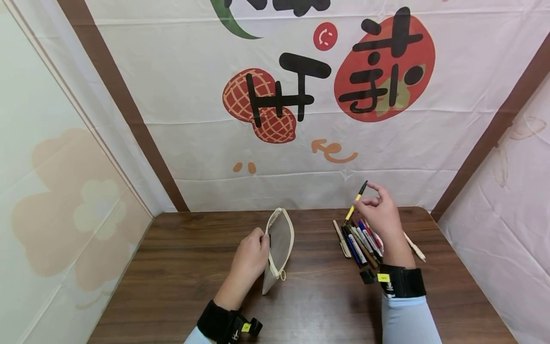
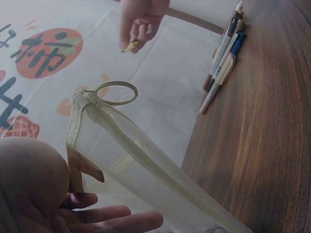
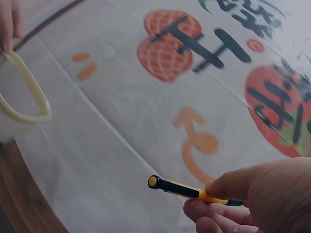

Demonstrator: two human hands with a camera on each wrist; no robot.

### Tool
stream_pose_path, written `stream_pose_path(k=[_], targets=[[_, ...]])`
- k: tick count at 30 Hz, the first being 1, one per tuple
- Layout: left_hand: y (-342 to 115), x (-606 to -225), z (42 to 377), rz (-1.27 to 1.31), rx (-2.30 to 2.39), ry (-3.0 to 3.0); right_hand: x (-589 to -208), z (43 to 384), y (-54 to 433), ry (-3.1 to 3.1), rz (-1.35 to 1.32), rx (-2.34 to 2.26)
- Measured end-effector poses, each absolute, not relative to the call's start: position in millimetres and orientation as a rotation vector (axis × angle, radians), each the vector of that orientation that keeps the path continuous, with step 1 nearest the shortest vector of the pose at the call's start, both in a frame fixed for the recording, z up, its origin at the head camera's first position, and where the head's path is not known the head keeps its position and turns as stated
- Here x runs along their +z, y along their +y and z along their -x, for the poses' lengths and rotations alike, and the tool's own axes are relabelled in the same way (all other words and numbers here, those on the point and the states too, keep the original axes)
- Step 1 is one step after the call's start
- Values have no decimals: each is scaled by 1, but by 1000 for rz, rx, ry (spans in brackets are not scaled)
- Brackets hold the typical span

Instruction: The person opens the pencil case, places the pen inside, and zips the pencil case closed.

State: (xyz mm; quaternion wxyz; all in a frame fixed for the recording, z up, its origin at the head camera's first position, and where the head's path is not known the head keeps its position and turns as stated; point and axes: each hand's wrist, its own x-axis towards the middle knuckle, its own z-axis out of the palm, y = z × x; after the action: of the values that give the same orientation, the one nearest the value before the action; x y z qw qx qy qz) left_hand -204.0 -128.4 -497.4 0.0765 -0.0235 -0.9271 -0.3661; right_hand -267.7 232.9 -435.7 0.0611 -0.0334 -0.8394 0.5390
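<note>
One yellow pen (image 3: 183,189), likely light, stiff, best held mid-barrel: right hand (image 1: 382,217) pinching it, left hand (image 1: 250,254) gripping soft-looking pouch (image 1: 280,241).

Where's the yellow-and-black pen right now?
In the head view, the yellow-and-black pen is right of centre, pinched in the right hand, appearing just above the cluster of pens; the mesh zip pouch is off to its left.

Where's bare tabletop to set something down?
Bare table: left of the left hand, out to the left edge; the strip between pouch and pens; the front, between the wristbands. Crowded: right rear, pens packed together, right hand there holding a yellow pen.
</note>
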Motion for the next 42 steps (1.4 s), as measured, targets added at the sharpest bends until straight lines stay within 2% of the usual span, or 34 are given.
stream_pose_path(k=[18,34,42], targets=[[-128,-502,205,72,-1089,-2761,-453,261,143,-2520,-180,1796],[-125,-500,204,63,-1091,-2744,-472,242,86,-2650,-416,1707],[-123,-500,204,82,-1100,-2742,-479,240,75,-2746,-478,1656]])
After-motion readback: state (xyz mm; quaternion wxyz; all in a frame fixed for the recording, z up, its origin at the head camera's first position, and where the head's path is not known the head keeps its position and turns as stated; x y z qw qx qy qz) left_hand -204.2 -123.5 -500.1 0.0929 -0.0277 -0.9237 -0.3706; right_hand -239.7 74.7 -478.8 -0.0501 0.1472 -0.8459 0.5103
